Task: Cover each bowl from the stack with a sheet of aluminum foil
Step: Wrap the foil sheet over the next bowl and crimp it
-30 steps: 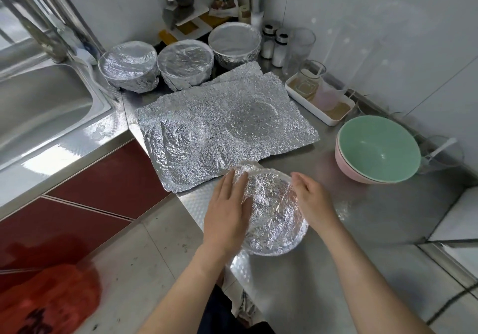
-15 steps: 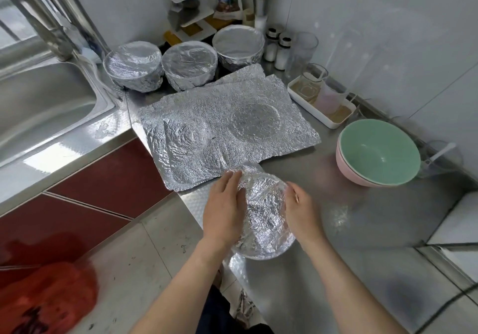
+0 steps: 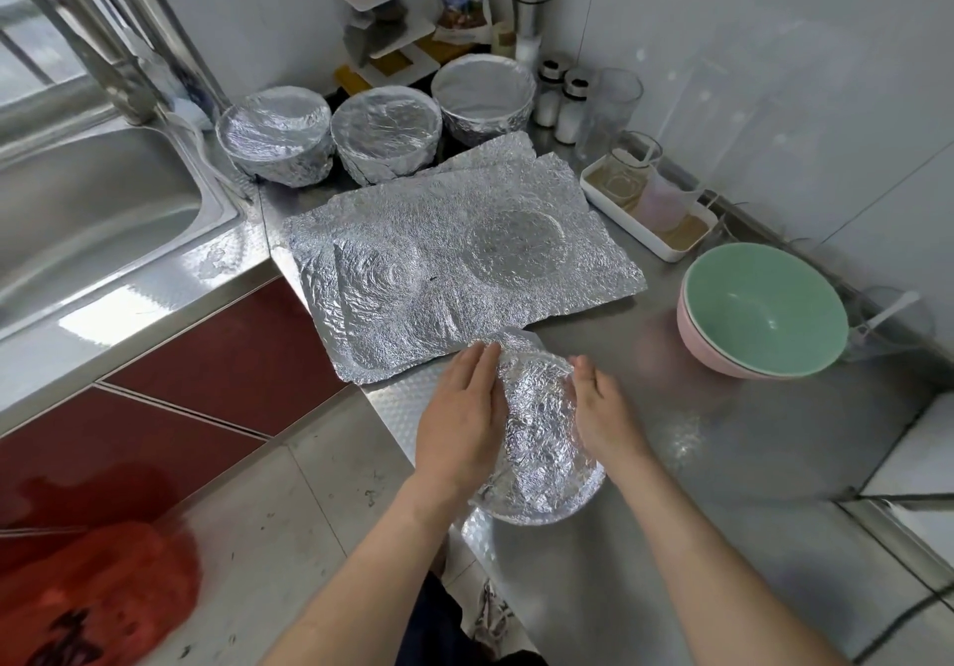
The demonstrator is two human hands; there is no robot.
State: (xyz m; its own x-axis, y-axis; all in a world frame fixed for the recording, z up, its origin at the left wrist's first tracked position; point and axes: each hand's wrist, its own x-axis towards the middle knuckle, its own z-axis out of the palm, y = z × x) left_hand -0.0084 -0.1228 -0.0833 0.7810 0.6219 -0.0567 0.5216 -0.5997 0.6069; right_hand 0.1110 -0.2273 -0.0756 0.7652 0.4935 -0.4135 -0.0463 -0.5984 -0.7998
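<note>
A bowl wrapped in crinkled aluminum foil sits near the front edge of the steel counter. My left hand lies flat against its left side and my right hand presses its right side, both on the foil. Behind it lie loose foil sheets, creased with round bowl marks. Three foil-covered bowls stand at the back: the left one, the middle one, the right one. To the right is a stack of uncovered bowls, a green bowl inside a pink one.
A steel sink with a faucet lies to the left. A white tray with glasses, two shakers and a corner rack line the back wall. A red bag lies on the floor below.
Both hands have moved closer together and pressed the foil tighter around the bowl. The bowl has shifted slightly toward the counter's front edge.
</note>
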